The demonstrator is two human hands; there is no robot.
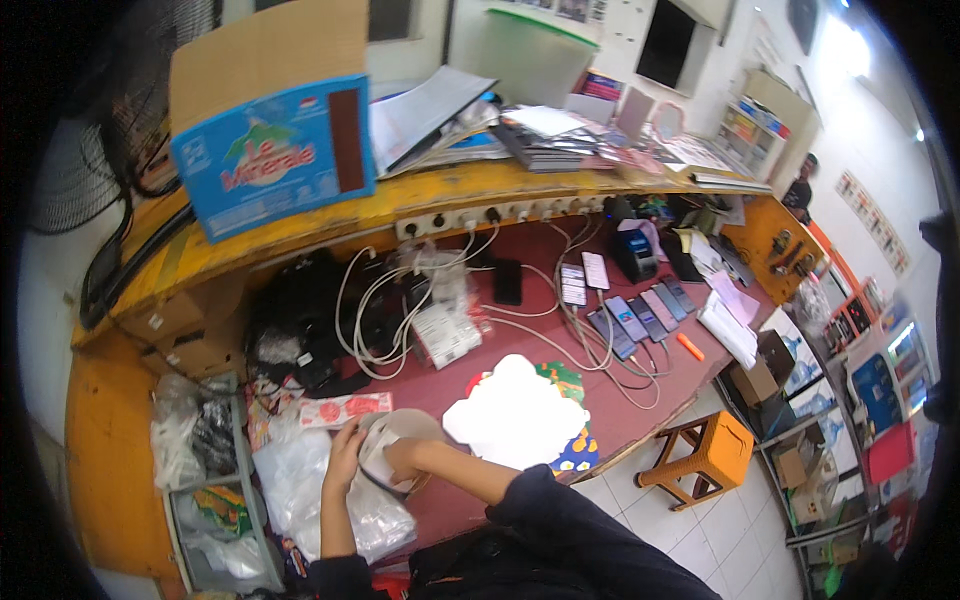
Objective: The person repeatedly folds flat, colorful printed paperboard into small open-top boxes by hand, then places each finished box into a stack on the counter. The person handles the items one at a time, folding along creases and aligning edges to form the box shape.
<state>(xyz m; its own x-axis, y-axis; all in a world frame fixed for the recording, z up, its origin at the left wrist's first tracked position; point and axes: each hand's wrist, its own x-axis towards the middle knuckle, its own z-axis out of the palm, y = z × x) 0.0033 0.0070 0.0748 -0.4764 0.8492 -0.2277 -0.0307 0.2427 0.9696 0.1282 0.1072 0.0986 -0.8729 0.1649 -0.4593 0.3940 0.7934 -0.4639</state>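
A round, hollow, beige-and-white thing (412, 424), like a wide roll or tub, is between my hands at the table's near left; its exact kind is unclear. My left hand (346, 446) grips its left side with bent fingers. Reaching across from the right, my right hand (408, 458) dips into its hollow, where the fingers are hidden. Clear plastic bags (290, 470) lie flat beneath and beside it. To the right sits a bright white sheet or stack (515, 412) with a wavy outline, over colourful printed pieces (576, 453).
White cables (375, 365) loop across the red tabletop (470, 375). Several phones (648, 315) lie at the right near an orange marker (690, 347). A blue cardboard box (275, 160) stands on the yellow shelf (420, 200). An orange stool (715, 450) stands on the floor at right.
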